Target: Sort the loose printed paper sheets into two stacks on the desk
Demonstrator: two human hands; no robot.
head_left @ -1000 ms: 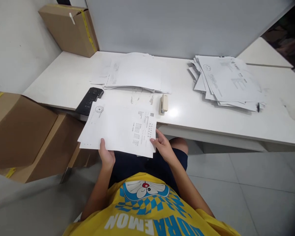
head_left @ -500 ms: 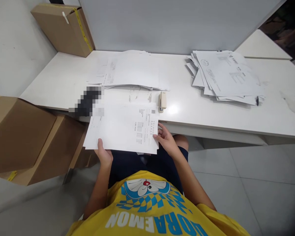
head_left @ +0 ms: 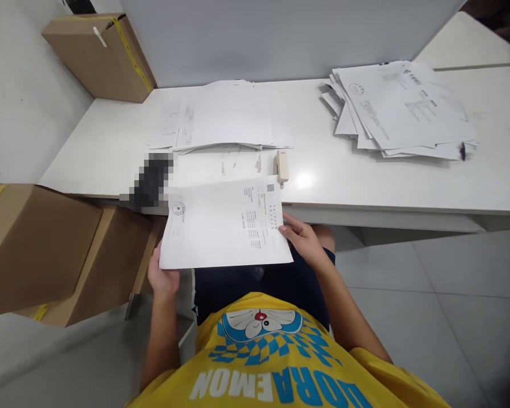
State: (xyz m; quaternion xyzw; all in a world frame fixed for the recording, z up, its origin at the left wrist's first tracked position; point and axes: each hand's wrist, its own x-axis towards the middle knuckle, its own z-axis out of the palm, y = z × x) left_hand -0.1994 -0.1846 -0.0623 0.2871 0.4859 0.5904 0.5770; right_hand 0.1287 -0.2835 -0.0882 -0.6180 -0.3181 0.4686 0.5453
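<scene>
I hold a small sheaf of printed white sheets (head_left: 221, 224) above my lap, at the front edge of the white desk (head_left: 110, 147). My left hand (head_left: 161, 277) grips its lower left corner, fingers hidden under the paper. My right hand (head_left: 304, 241) pinches its right edge, thumb on top. The sheets carry a round stamp at the left and printed text at the right. A cream stapler (head_left: 283, 167) lies on the desk just beyond the sheaf.
A spread pile of papers (head_left: 229, 116) lies mid-desk, another fanned pile (head_left: 399, 110) at the right. A dark blurred object (head_left: 151, 181) sits at the desk's front left. Cardboard boxes stand at my left (head_left: 38, 243) and in the back corner (head_left: 97, 54).
The sheaf has been squared up and shifted right. My left hand slid to its lower left corner. The view has tilted a little.
</scene>
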